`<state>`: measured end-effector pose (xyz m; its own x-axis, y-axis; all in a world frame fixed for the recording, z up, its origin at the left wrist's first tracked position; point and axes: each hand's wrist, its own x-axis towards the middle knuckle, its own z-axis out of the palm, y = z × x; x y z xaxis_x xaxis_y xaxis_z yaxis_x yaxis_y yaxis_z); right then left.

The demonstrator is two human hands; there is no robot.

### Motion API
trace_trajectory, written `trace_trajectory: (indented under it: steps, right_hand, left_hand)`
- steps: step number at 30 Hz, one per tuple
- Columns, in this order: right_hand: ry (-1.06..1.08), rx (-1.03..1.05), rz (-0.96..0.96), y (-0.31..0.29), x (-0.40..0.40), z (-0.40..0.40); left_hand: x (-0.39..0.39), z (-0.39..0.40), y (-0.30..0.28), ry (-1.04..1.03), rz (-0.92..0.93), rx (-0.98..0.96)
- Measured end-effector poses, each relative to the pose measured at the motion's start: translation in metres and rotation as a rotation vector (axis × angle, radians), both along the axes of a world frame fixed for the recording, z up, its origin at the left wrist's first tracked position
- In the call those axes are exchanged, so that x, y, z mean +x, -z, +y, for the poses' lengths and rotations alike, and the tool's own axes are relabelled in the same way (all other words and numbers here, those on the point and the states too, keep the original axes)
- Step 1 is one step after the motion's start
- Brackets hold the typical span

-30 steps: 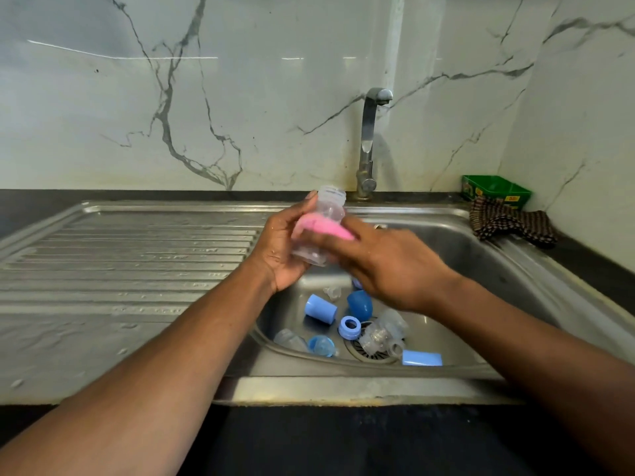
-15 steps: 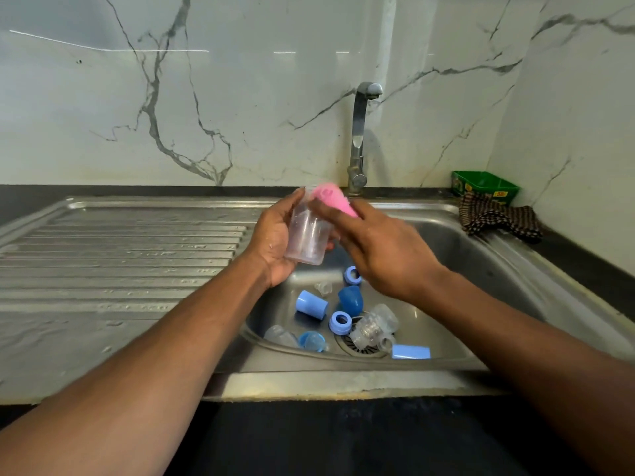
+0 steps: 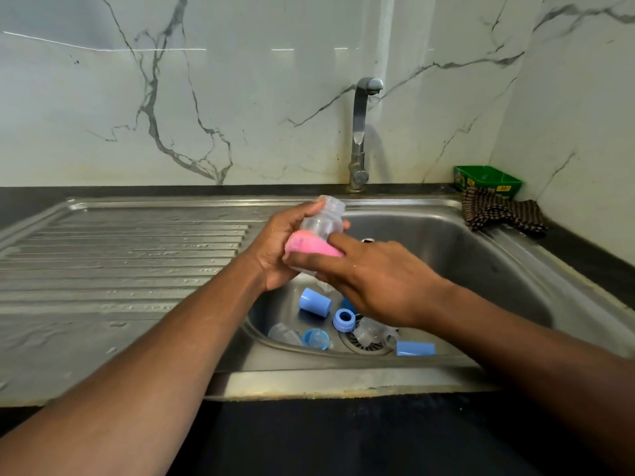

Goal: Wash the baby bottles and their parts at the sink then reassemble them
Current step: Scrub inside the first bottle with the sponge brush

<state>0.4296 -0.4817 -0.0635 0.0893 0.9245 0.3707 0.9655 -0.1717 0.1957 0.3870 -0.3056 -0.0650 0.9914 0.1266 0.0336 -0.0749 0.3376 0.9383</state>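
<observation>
Above the sink [image 3: 446,214] basin, a clear baby bottle [image 3: 323,223] gripped in the left hand [image 3: 275,249], open threaded neck tilted up and away toward the tap [image 3: 359,132]. Right hand [image 3: 374,283] clamped around a pink sponge [image 3: 311,247], pressing it flat against the bottle's side, fingers spread over the sponge and the lower bottle wall. Both hands meeting just over the basin's left edge, near the ribbed drainboard [image 3: 120,255].

Down in the basin, loose parts around the drain [image 3: 364,341]: a blue cap [image 3: 314,302] on its side left of the drain, a blue ring [image 3: 343,319] just beside it, a clear bottle [image 3: 283,333] and a blue dome-shaped piece [image 3: 316,338] at the basin's near-left curve, a clear part [image 3: 372,331] lying over the drain grate, another blue cap [image 3: 415,348] right of the drain. A further blue piece mostly hidden behind the right hand.

Right of the sink, a brown patterned cloth [image 3: 501,213] draped over the rim, a green box [image 3: 488,182] behind it against the marble wall [image 3: 240,97].
</observation>
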Motion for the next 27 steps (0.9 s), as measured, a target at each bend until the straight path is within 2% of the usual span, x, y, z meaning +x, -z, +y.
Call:
trace_trajectory:
  steps: [2,5,7,10,12,16,17,21,23,25,27]
  right_hand:
    - [0.051,0.084,-0.034,-0.006,0.009,0.002]
    - [0.14,0.252,0.07,-0.011,0.022,0.004]
    - [0.092,0.229,0.086,-0.004,0.015,0.005]
    - [0.007,0.065,0.007,0.003,0.008,0.006]
    - [0.004,0.108,-0.037,0.001,0.016,0.008]
    - [0.095,0.36,0.184,-0.008,0.034,0.002]
    - [0.07,0.349,0.183,-0.006,0.032,-0.001]
    - [-0.1,0.08,0.058,0.012,0.007,0.0]
    - [-0.115,0.069,0.021,0.015,0.002,0.008]
    - [-0.076,0.181,-0.002,0.011,0.009,0.014]
    - [0.058,0.331,0.076,0.006,0.022,0.016]
  left_hand:
    - [0.0,0.001,0.0,-0.003,-0.007,-0.002]
    - [0.003,-0.005,-0.005,-0.041,-0.028,-0.088]
    - [0.005,-0.005,-0.005,-0.032,0.007,-0.121]
    - [0.004,0.004,-0.003,-0.043,0.056,-0.092]
    - [0.002,0.005,-0.004,-0.044,0.038,-0.082]
    - [0.002,0.0,-0.008,-0.041,-0.02,-0.132]
    - [0.002,0.0,-0.008,-0.031,-0.017,-0.122]
    - [0.0,-0.001,-0.007,-0.061,0.064,-0.095]
    - [0.0,0.0,-0.008,-0.097,0.066,-0.134]
    - [0.001,0.001,-0.008,-0.078,0.035,-0.152]
    - [0.002,0.002,-0.005,-0.079,0.004,-0.136]
